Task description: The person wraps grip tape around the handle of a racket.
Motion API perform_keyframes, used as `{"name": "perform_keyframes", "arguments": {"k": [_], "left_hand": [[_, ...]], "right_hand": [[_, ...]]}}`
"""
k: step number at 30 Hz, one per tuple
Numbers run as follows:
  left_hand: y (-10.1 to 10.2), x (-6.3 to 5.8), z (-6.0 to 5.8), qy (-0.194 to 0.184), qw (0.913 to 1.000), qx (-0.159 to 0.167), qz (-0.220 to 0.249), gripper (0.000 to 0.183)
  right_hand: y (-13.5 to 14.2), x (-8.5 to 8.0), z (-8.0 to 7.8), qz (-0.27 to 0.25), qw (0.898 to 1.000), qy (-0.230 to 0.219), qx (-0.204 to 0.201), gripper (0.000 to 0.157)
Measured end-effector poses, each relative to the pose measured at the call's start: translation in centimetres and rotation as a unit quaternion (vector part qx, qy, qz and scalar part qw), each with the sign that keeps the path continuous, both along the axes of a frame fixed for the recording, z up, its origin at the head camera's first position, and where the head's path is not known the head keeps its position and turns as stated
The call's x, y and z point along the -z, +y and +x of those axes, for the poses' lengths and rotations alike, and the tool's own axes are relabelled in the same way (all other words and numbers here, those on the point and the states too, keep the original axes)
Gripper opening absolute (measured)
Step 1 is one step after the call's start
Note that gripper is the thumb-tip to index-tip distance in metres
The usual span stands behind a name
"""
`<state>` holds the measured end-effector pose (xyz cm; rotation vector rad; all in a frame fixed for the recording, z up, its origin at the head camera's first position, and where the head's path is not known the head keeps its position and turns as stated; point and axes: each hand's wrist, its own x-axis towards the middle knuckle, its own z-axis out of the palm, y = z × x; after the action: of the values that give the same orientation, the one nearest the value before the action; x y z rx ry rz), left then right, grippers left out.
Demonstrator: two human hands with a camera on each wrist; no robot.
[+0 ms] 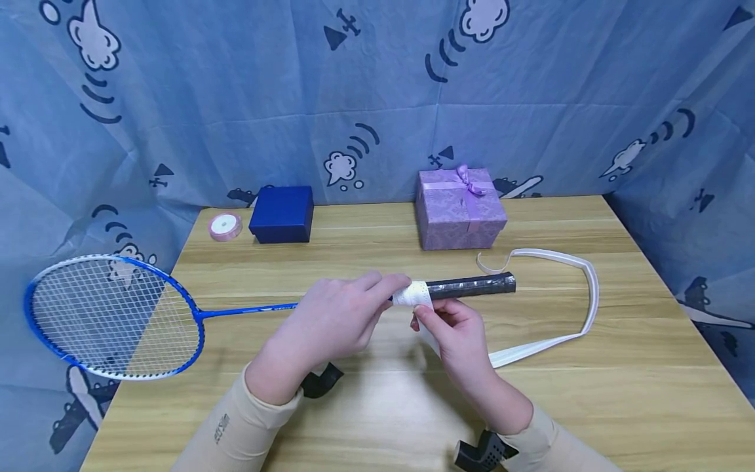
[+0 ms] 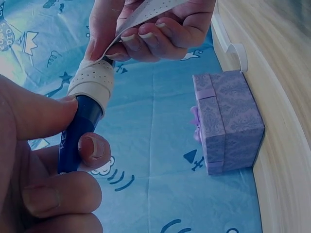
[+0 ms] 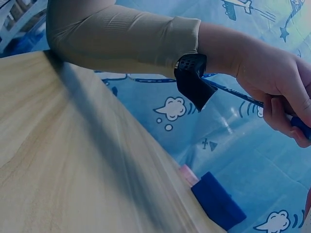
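Note:
A blue and white badminton racket (image 1: pixel 248 311) is held level above the table, its head to the left and its dark handle (image 1: pixel 472 286) to the right. My left hand (image 1: pixel 339 314) grips it where the shaft meets the handle, thumb and fingers round the blue cone in the left wrist view. White perforated grip tape (image 2: pixel 92 80) is wound round the handle's lower end, beside the left thumb. My right hand (image 1: pixel 460 334) pinches the tape close to the handle. The loose tape (image 1: pixel 537 349) trails from it to the right across the table in a curve.
At the back of the table (image 1: pixel 619 393) stand a purple gift box (image 1: pixel 460 216) with a bow, a dark blue box (image 1: pixel 282 216) and a pink ribbon roll (image 1: pixel 225 226). A blue patterned cloth (image 1: pixel 377 78) hangs behind. Each wrist wears a black camera mount (image 1: pixel 485 451).

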<state>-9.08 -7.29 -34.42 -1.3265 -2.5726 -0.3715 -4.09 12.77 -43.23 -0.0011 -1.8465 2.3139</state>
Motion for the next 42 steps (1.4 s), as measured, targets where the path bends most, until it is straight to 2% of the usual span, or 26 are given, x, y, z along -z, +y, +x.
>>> {"name": "perform_keyframes", "arguments": {"k": [8, 21, 26, 31, 35, 42], "left_hand": [[-0.12, 0.03, -0.04, 0.0, 1.0, 0.004, -0.001, 0.037], [-0.04, -0.02, -0.09, 0.03, 0.9995, -0.002, -0.013, 0.03], [-0.05, -0.08, -0.1, 0.037, 0.9991, -0.001, -0.019, 0.032], [0.03, -0.07, -0.1, 0.019, 0.9998, 0.007, -0.005, 0.036], [0.04, 0.04, -0.06, 0.007, 0.9999, 0.009, 0.013, 0.032], [0.07, 0.12, -0.09, 0.004, 0.9999, 0.01, 0.012, 0.028]], "right_hand": [[-0.09, 0.14, 0.01, -0.001, 1.0, 0.006, -0.004, 0.018], [0.04, 0.1, 0.01, -0.022, 0.999, 0.025, -0.026, 0.021], [0.04, 0.11, -0.01, -0.035, 0.998, 0.031, -0.032, 0.024], [0.09, 0.18, -0.11, -0.045, 0.998, 0.041, -0.035, 0.026], [0.13, 0.19, -0.18, -0.045, 0.997, 0.045, -0.036, 0.027], [0.17, 0.11, -0.14, -0.028, 0.999, 0.037, -0.027, 0.023]]}}
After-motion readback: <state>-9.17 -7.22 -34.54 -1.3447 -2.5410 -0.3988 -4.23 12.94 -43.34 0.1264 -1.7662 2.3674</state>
